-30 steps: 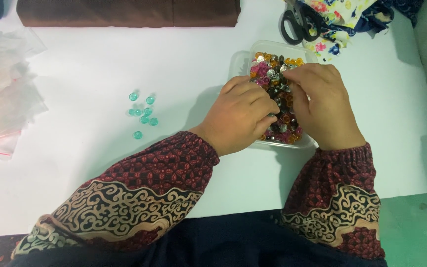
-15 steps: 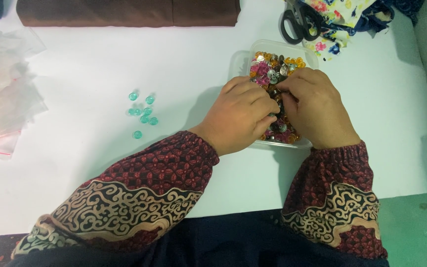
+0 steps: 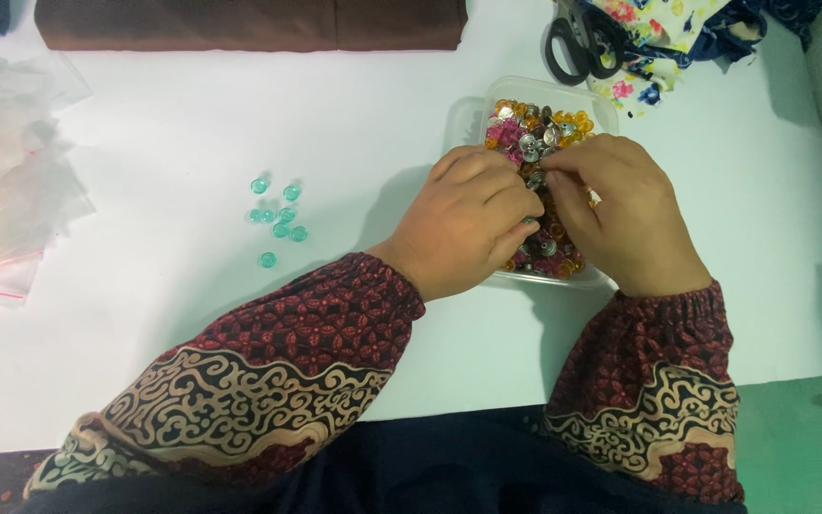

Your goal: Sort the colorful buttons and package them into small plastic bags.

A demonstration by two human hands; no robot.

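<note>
Diff vs 0.5 s ago: close to none. Both hands stay over the clear plastic tub (image 3: 577, 95); only the fingers have shuffled slightly in the beads. Tub, loose beads and scissors haven't moved.

Left hand (image 3: 463, 224): knuckles up, fingers curled in tight, tips down in the mixed beads (image 3: 525, 128) at the tub's middle. Looks like a narrow pinch, but what's between the tips is hidden, so I can't tell whether it holds a bead.

Right hand (image 3: 625, 214): same posture from the other side, fingers bent and close together, tips meeting the left hand's tips over the beads. Ring on one finger. Contents of the pinch can't be made out either.

Tub sits on the white worktop (image 3: 192, 114), right of centre, directly under both hands; its near half is covered by them, far half shows orange, pink and silver beads.

A small cluster of teal beads (image 3: 278, 217) lies loose on the worktop, well apart to the left of the left hand.

Around: clear plastic bags (image 3: 2, 171) at the left edge, folded brown cloth (image 3: 240, 24) along the far edge, black-handled scissors (image 3: 577, 43) beside floral fabric (image 3: 677, 24) just beyond the tub.
</note>
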